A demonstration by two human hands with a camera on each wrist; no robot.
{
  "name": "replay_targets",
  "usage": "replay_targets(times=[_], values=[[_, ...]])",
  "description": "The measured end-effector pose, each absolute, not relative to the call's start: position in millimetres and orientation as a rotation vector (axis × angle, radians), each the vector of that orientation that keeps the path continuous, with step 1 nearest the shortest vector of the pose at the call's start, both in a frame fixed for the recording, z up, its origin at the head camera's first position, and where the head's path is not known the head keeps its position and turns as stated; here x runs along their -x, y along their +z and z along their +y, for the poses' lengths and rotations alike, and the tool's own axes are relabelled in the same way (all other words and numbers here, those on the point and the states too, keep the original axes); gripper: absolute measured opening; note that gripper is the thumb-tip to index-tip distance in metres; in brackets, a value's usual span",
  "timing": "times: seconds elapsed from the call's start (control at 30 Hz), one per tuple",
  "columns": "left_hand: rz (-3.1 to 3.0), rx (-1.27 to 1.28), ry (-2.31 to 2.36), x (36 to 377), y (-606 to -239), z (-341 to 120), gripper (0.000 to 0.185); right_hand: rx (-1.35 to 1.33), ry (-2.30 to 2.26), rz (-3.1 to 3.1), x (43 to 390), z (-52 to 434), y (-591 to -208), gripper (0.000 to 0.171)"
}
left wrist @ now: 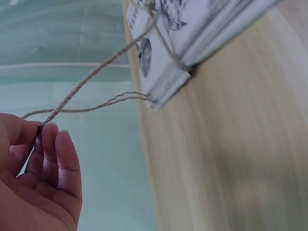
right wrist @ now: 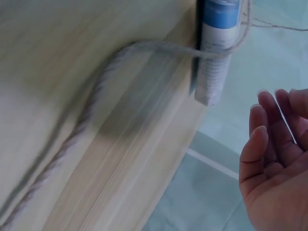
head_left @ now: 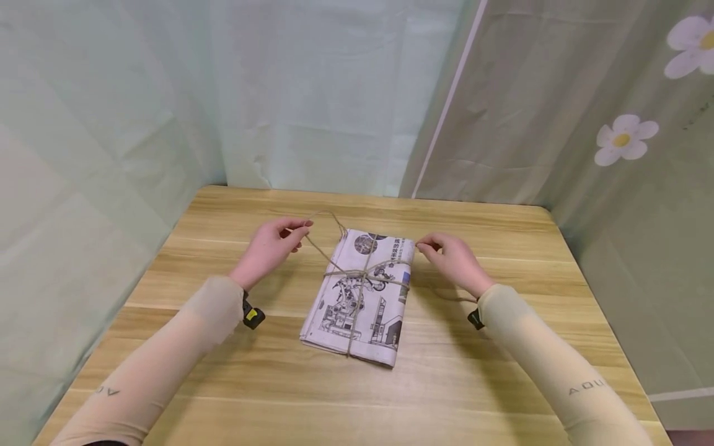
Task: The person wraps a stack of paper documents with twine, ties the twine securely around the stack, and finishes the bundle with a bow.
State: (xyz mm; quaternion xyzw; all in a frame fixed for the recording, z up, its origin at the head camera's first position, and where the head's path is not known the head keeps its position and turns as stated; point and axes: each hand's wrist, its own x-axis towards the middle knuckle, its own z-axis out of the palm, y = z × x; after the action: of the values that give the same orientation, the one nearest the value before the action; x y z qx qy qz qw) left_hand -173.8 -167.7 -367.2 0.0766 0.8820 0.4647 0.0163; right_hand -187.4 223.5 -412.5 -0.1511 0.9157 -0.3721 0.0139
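Observation:
A folded bundle of newspaper [head_left: 320,316] lies on the table, with brown twine [head_left: 364,271] wrapped around it lengthwise and crosswise. The strands cross near the middle of its top face. My left hand [head_left: 273,244], left of the bundle, pinches a raised strand of twine [left wrist: 89,77] between thumb and fingertips. A further length loops from those fingers to the far left corner. Close to the far right corner is my right hand [head_left: 454,260], its fingers loosely curled; no twine shows between them in the right wrist view. Another strand [right wrist: 86,106] trails off the bundle's right side.
The wooden table [head_left: 251,396] ends at a back edge, close to a pale green curtain [head_left: 334,111]. More curtain, with printed flowers, hangs at the right. The trailing twine runs across the tabletop under my right wrist.

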Motion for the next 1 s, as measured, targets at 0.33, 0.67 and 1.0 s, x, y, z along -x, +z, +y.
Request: replay_targets(times=[0.33, 0.67, 1.0], values=[[2.735, -0.382, 1.443, 173.9, -350.5, -152.4, 0.032, 0.487, -1.305, 2.767, 202.3, 191.8, -402.1, 0.024], [2.699, -0.509, 1.433, 179.7, -344.0, -131.7, 0.029, 0.577, -1.524, 2.521, 200.4, 153.0, -385.3, 0.031], [2.672, -0.542, 1.403, 181.1, -347.0, -118.7, 0.026, 0.526, -1.737, 2.388, 194.8, 144.6, -382.7, 0.026]])
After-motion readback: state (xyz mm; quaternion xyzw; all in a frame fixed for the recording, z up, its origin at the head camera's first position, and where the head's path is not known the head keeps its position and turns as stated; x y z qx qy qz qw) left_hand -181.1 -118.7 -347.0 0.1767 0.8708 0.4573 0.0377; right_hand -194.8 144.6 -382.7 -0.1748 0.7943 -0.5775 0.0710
